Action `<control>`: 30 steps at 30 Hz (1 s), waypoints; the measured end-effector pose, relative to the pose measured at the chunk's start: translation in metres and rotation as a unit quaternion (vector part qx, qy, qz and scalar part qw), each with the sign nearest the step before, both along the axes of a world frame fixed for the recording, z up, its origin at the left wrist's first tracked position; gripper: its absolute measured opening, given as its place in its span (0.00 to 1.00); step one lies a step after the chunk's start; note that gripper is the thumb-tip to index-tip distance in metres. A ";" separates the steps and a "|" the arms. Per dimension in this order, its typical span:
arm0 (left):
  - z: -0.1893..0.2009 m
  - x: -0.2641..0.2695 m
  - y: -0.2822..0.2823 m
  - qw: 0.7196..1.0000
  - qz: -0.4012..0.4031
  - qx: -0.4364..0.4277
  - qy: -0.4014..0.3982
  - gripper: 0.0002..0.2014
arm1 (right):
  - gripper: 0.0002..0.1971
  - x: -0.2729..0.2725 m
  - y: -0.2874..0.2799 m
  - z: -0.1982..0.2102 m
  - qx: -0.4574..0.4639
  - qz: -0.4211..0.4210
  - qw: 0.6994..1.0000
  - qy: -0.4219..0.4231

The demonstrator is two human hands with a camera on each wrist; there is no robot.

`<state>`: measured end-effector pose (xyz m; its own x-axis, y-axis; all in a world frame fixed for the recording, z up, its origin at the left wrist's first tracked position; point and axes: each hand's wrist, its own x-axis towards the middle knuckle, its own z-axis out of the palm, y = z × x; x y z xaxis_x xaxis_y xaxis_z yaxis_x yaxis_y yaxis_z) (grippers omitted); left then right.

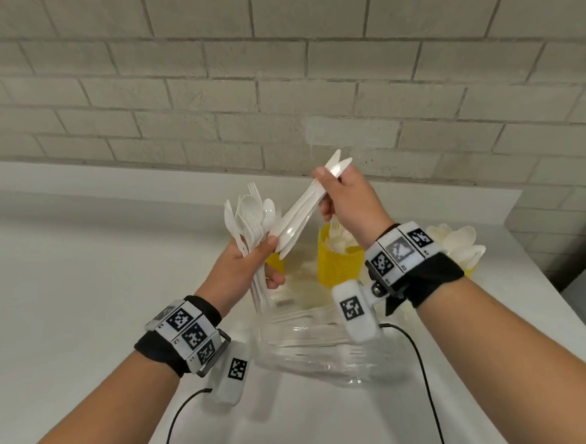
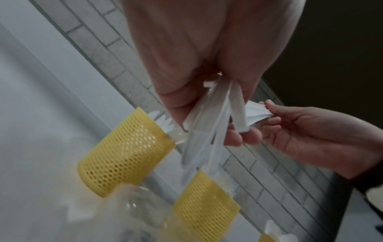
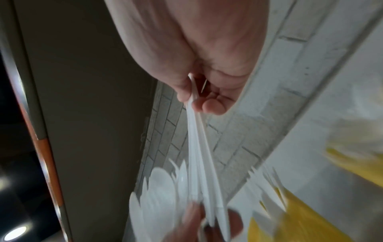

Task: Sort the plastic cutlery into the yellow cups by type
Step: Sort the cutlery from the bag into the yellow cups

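Knives (image 1: 304,207) gripped in right hand (image 1: 348,201), mixed bundle (image 1: 250,221) gripped in left hand (image 1: 243,269), both above the yellow cups (image 1: 338,263) at the counter's (image 1: 81,269) back edge: cups part-filled, bundle and bag (image 1: 327,350) remain, roughly mid-task.

**What the hands and edges hide**

The left hand (image 1: 244,266) covers the middle of its cutlery bunch (image 1: 252,217), so the count is unclear. Behind that grip, one yellow cup (image 1: 275,260) shows only a sliver. The right wrist hides part of the far cup (image 1: 467,266). In the right wrist view, the cup (image 3: 311,221) beneath the knives (image 3: 199,163) is smeared and cut off by the edge.
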<state>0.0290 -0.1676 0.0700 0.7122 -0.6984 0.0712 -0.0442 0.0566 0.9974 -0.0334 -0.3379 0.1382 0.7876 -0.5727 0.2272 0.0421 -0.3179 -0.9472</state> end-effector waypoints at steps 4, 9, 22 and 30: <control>-0.005 0.022 0.008 0.997 0.076 0.004 -0.032 0.06 | 0.07 0.039 -0.008 0.016 -0.029 -0.056 0.995 -0.071; -0.009 0.032 0.010 0.994 0.095 0.012 -0.050 0.10 | 0.06 0.088 0.009 -0.017 -0.097 -0.013 0.995 -0.026; -0.011 0.026 -0.010 0.987 0.139 0.042 -0.061 0.07 | 0.11 0.031 0.044 -0.017 -0.050 0.065 0.995 -0.060; -0.013 0.010 -0.029 0.968 0.193 0.084 -0.137 0.16 | 0.09 0.017 0.054 -0.044 -0.093 0.024 0.995 -0.022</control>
<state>0.0387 -0.1969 0.0566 0.8934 -0.4013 0.2018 -0.2929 -0.1797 0.9391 -0.0168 -0.2841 0.0944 0.7999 -0.4792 0.3611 0.1024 -0.4840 -0.8690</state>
